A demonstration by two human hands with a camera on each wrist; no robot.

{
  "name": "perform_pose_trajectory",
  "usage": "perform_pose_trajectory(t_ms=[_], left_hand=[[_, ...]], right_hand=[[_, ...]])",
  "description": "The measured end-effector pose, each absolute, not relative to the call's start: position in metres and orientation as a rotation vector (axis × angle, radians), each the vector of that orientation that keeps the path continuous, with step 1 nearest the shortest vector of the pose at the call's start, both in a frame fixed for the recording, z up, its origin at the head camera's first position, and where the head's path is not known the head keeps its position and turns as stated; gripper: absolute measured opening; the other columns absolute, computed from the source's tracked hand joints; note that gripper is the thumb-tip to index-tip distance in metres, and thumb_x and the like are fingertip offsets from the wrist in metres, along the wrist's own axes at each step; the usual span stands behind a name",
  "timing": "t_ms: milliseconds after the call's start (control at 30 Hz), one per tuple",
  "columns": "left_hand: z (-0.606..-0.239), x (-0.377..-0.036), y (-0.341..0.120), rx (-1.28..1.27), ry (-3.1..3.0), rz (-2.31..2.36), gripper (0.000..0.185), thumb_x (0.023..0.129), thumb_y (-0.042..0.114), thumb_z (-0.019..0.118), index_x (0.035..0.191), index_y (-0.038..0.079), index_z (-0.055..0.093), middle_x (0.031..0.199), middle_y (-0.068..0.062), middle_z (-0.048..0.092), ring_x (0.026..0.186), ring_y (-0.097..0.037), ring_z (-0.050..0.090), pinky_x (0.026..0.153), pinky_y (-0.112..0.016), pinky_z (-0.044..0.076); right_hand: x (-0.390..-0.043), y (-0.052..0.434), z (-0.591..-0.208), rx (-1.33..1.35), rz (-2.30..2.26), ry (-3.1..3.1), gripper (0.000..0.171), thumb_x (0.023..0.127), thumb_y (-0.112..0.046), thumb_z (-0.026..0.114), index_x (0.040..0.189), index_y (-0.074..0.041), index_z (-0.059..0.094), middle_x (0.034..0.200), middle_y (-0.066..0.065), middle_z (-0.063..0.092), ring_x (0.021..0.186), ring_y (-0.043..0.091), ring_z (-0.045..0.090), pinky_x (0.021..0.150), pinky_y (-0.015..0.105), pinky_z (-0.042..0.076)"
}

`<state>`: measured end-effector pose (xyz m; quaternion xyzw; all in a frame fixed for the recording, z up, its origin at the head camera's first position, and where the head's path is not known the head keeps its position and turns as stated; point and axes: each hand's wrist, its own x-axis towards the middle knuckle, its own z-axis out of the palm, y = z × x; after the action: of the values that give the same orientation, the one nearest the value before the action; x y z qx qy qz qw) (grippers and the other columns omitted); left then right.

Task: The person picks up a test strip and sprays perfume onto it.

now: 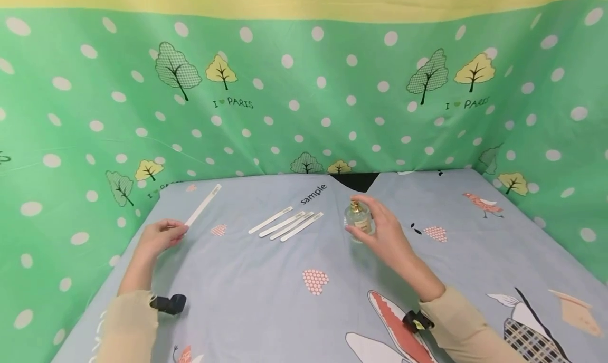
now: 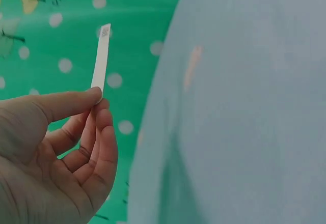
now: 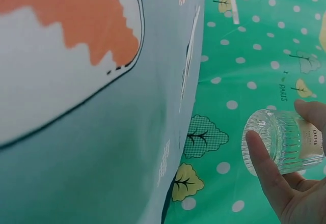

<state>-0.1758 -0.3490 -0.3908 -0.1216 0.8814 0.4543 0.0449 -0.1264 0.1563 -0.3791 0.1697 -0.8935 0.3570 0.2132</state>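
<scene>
Two hands busy: our left hand (image 1: 159, 237) pinches a white paper strip (image 1: 203, 204); our right hand (image 1: 387, 235) grips a clear ribbed glass bottle (image 1: 359, 222), four strips (image 1: 286, 225) between them.
</scene>
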Motion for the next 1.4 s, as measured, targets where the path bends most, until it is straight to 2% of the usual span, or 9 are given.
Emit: perform_pose_trajectory(t_ms=[167,367,533,667,867,1200,1400], left_hand=[[-0.369,-0.164,-0.326,-0.236,2.730,1.441,0.037,0.096,0.030,0.066,0.114,-0.002,0.060,0.083,0.017,0.061,0.076,0.006,0.061,0.072,-0.013,0.056],[-0.353,-0.157,-0.293,-0.087,2.722,1.505,0.033,0.097,0.026,0.065,0.112,-0.002,0.059,0.081,0.018,0.062,0.078,0.002,0.061,0.074,-0.015,0.057],[-0.352,-0.155,-0.265,0.004,2.684,1.539,0.028,0.097,0.022,0.065,0.109,-0.003,0.059,0.083,0.013,0.064,0.080,-0.002,0.062,0.076,-0.017,0.057],[-0.352,-0.152,-0.243,0.042,2.697,1.546,0.025,0.096,0.019,0.065,0.106,-0.003,0.060,0.082,0.008,0.064,0.079,-0.006,0.061,0.076,-0.018,0.056],[-0.351,-0.149,-0.219,0.103,2.708,1.614,0.017,0.094,0.014,0.066,0.099,-0.001,0.062,0.075,0.007,0.061,0.074,-0.007,0.059,0.073,-0.019,0.054],[-0.351,-0.146,-0.187,0.283,2.583,1.686,0.015,0.092,0.007,0.065,0.095,-0.006,0.060,0.074,0.002,0.059,0.071,-0.008,0.058,0.072,-0.023,0.054],[-0.352,-0.145,-0.169,0.342,2.513,1.709,0.014,0.091,0.005,0.065,0.094,-0.007,0.059,0.074,0.001,0.059,0.070,-0.009,0.057,0.070,-0.023,0.054]], right_hand=[[-0.127,0.154,-0.377,0.461,0.984,-2.488,0.066,0.084,-0.022,0.081,0.140,-0.020,0.047,0.134,0.014,0.060,0.102,0.029,0.063,0.074,0.040,0.055],[-0.128,0.153,-0.376,0.446,0.994,-2.479,0.066,0.084,-0.022,0.081,0.141,-0.020,0.047,0.132,0.015,0.060,0.102,0.030,0.063,0.076,0.043,0.056],[-0.128,0.150,-0.376,0.451,1.022,-2.472,0.067,0.084,-0.022,0.081,0.141,-0.020,0.047,0.132,0.016,0.060,0.104,0.031,0.063,0.077,0.044,0.057],[-0.128,0.147,-0.375,0.460,1.017,-2.463,0.067,0.084,-0.021,0.081,0.141,-0.020,0.047,0.129,0.015,0.060,0.102,0.029,0.062,0.076,0.041,0.054],[-0.128,0.145,-0.376,0.470,1.019,-2.460,0.067,0.083,-0.022,0.082,0.140,-0.022,0.047,0.125,0.014,0.062,0.101,0.029,0.062,0.074,0.039,0.053],[-0.131,0.140,-0.375,0.473,1.059,-2.454,0.065,0.085,-0.022,0.080,0.141,-0.024,0.046,0.129,0.013,0.060,0.108,0.032,0.062,0.078,0.051,0.058],[-0.135,0.135,-0.375,0.493,1.059,-2.443,0.064,0.086,-0.024,0.080,0.141,-0.023,0.047,0.130,0.012,0.059,0.110,0.031,0.062,0.082,0.051,0.058]])
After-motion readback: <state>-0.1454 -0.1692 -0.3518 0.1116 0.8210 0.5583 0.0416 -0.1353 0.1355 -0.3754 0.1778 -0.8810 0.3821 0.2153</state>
